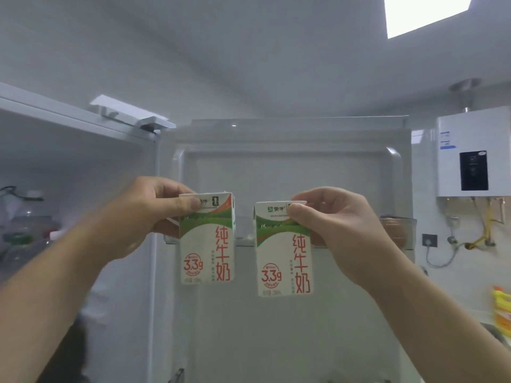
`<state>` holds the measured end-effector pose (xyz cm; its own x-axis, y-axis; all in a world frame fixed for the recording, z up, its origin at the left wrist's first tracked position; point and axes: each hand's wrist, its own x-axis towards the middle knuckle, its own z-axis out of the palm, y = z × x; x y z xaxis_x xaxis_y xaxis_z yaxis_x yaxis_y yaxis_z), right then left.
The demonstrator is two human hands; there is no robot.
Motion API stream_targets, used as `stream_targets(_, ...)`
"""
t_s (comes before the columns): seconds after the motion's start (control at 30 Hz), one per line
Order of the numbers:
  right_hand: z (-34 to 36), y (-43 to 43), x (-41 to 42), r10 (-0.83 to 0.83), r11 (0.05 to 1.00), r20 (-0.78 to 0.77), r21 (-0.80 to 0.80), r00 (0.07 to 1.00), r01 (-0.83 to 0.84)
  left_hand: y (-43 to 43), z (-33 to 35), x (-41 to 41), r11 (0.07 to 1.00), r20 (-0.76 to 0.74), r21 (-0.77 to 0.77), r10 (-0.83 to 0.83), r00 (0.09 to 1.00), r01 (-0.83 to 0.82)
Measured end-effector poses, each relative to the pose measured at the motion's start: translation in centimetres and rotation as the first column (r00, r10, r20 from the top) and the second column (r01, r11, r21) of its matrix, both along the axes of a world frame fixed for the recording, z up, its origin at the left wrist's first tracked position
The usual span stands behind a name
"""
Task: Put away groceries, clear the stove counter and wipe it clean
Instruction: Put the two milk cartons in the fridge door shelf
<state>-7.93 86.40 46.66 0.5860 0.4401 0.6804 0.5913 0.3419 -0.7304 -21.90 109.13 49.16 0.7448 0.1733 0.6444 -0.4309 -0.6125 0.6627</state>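
The open fridge door fills the middle, its inner face towards the camera, with a raised moulded border near its top and side edges. One clear door shelf runs across it at hand height. The panel above and below that shelf is bare. At the shelf's right end sits something brown and rounded; what it is cannot be told.

Left of the door's hinge edge is the fridge compartment, with blurred containers low down and open room under its roof. One white water heater hangs on the wall past the door's right edge, with yellow hoses below it.

Two hands are raised before the door. The left hand pinches the top of the left milk carton, thumb on the front face and fingers curled behind. The right hand holds the top corner of the right milk carton the same way.

There are two cartons, both upright and in the air in front of the door shelf. A clear gap separates them, and the left one is slightly higher. One wall socket sits under the heater.
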Motion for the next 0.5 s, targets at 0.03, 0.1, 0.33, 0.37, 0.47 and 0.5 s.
stream_targets(0.03, -0.2, 0.4, -0.1, -0.005, 1.0, -0.014, -0.002, 1.0, 0.005, 0.3, -0.1, 0.3, 1.0, -0.011, -0.001, -0.018, 1.0, 0.018)
stream_targets(0.1, -0.5, 1.1, -0.2, -0.016, 1.0, -0.027, -0.009, 1.0, 0.016, 0.8, -0.1, 0.6, 0.999, -0.045, 0.003, -0.041, 0.998, 0.042)
stream_targets(0.33, 0.4, 2.3, -1.0, -0.063, 0.998, -0.005, 0.025, 0.998, 0.063, 2.8, 1.7, 0.5, 0.996, -0.015, 0.054, -0.071, 0.997, 0.071)
stream_targets(0.37, 0.8, 2.4, -1.2, -0.071, 0.997, -0.001, 0.028, 0.997, 0.071, 2.9, 2.1, 0.5, 0.996, -0.008, 0.057, -0.068, 0.998, 0.068)
stream_targets(0.47, 2.3, 2.6, -1.7, -0.106, 0.994, 0.011, 0.022, 0.994, 0.105, 2.9, 3.5, 0.5, 0.999, 0.018, 0.007, -0.053, 0.998, 0.053)
stream_targets(0.5, 2.9, 2.8, -1.7, -0.121, 0.992, 0.014, 0.035, 0.993, 0.12, 2.9, 4.1, 0.7, 0.999, 0.027, -0.005, -0.041, 0.999, 0.041)
